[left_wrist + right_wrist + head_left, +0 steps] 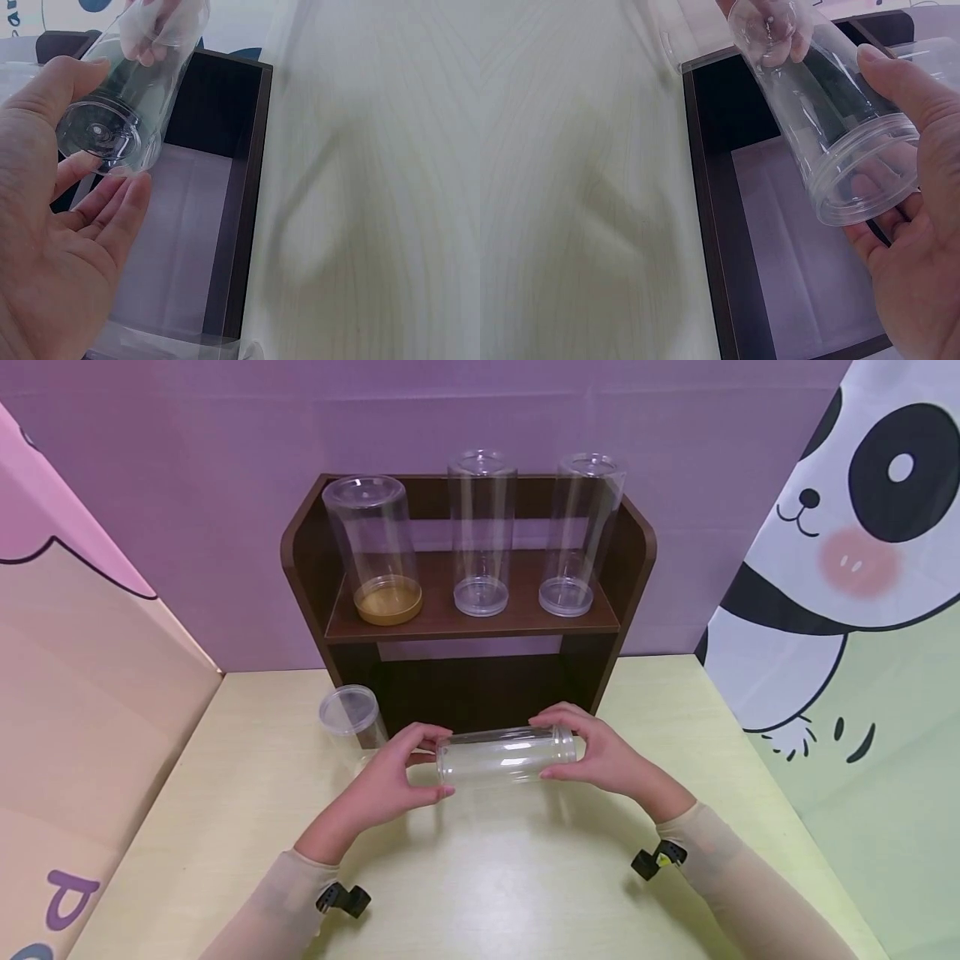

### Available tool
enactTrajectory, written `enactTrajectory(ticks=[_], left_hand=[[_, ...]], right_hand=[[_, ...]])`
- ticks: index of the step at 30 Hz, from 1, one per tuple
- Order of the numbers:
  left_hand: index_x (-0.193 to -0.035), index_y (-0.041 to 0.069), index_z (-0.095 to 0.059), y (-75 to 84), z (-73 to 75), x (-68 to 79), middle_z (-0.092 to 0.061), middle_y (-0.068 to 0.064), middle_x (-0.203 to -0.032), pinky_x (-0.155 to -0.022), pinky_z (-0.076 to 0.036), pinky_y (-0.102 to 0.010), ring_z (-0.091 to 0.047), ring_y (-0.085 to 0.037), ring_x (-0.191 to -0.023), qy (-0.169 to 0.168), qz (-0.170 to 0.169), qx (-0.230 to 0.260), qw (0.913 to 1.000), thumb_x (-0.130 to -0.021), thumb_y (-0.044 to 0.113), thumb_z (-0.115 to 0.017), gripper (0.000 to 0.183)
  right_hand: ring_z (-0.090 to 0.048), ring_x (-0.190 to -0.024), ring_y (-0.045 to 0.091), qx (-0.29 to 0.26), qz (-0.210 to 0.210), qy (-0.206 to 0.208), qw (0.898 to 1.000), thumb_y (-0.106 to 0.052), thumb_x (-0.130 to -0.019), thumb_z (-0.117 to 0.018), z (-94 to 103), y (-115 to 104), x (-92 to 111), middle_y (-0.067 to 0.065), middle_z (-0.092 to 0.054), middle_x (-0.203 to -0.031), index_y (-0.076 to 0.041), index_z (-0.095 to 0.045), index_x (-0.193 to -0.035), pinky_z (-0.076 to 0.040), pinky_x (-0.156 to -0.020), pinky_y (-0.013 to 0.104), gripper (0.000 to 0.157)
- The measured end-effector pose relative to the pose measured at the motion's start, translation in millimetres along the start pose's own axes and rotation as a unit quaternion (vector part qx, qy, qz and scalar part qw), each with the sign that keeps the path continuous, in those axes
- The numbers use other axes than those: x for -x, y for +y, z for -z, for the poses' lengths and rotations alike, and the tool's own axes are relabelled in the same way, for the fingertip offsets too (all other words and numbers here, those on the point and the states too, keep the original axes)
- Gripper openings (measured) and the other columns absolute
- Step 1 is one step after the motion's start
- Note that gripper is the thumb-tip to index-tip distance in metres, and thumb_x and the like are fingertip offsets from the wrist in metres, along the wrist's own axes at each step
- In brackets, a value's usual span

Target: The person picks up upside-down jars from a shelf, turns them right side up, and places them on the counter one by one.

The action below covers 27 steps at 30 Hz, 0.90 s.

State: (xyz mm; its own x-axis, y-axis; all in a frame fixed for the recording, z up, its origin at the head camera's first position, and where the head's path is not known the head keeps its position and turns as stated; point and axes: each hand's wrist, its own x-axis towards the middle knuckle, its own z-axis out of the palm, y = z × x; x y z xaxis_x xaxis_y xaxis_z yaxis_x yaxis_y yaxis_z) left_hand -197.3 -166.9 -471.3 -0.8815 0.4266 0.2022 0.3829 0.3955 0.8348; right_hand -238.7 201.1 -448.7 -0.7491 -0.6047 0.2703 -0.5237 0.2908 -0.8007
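A clear plastic jar lies sideways between my two hands in front of the shelf. My left hand grips its base end, thumb on one side and fingers on the other. At the other end, my right hand holds the jar around its clear lid. The left wrist view shows the round moulded base facing the left palm. In the right wrist view the ridged lid faces the right palm. Close beyond my left hand, another clear jar stands upright on the table.
A dark brown two-tier shelf stands at the back against the purple backdrop. On its upper board are a wide jar with a gold lid at the bottom and two slim clear jars, lids down. The pale table spreads below.
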Motion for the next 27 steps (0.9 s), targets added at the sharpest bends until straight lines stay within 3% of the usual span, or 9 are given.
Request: enactTrajectory(ticks=[7,11,17,23,27], left_hand=[[-0.149,0.016,-0.058,-4.0,-0.1,1.3,-0.062,-0.003,-0.141,-0.113,-0.056,-0.046,-0.061,-0.029,-0.131,0.009,0.006,0.021,0.9997,-0.086,0.014,-0.098,0.075],[-0.149,0.016,-0.058,-6.8,0.8,2.7,-0.062,-0.004,-0.141,-0.112,-0.057,-0.040,-0.062,-0.028,-0.131,0.014,0.013,0.021,0.9996,-0.087,0.015,-0.098,0.074],[-0.149,0.015,-0.058,-7.3,1.4,3.5,-0.062,-0.005,-0.142,-0.110,-0.057,-0.035,-0.062,-0.030,-0.131,0.020,0.010,0.038,0.9990,-0.085,0.011,-0.098,0.075],[-0.148,0.013,-0.058,-9.5,0.6,4.4,-0.062,-0.007,-0.142,-0.109,-0.058,-0.037,-0.062,-0.031,-0.131,0.022,0.020,0.066,0.9973,-0.086,0.007,-0.097,0.074],[-0.149,0.010,-0.056,-10.6,-1.1,3.8,-0.061,-0.010,-0.142,-0.110,-0.058,-0.039,-0.062,-0.032,-0.130,0.014,0.025,0.079,0.9965,-0.087,0.006,-0.095,0.073]], right_hand=[[-0.058,-0.134,0.024,-0.005,-0.001,0.010,1.000,-0.010,-0.088,-0.095,3.8,3,3,0.003,-0.063,-0.147,-0.013,-0.068,-0.146,-0.055,-0.108,0.032,0.065],[-0.060,-0.133,0.027,-0.015,-0.014,0.011,1.000,-0.008,-0.088,-0.095,8.4,4,6,0.003,-0.062,-0.149,-0.014,-0.066,-0.148,-0.055,-0.110,0.032,0.067],[-0.064,-0.131,0.038,-0.038,-0.045,0.004,0.998,-0.009,-0.090,-0.093,12.2,7,9,0.009,-0.060,-0.152,-0.013,-0.061,-0.153,-0.064,-0.100,0.043,0.071],[-0.064,-0.132,0.042,-0.060,-0.054,-0.002,0.997,-0.006,-0.090,-0.093,13.3,7,8,0.011,-0.059,-0.156,-0.005,-0.052,-0.158,-0.055,-0.114,0.055,0.080],[-0.066,-0.130,0.040,-0.075,-0.036,-0.004,0.997,0.001,-0.091,-0.089,13.4,7,7,0.016,-0.058,-0.155,0.001,-0.049,-0.159,-0.052,-0.119,0.042,0.079]])
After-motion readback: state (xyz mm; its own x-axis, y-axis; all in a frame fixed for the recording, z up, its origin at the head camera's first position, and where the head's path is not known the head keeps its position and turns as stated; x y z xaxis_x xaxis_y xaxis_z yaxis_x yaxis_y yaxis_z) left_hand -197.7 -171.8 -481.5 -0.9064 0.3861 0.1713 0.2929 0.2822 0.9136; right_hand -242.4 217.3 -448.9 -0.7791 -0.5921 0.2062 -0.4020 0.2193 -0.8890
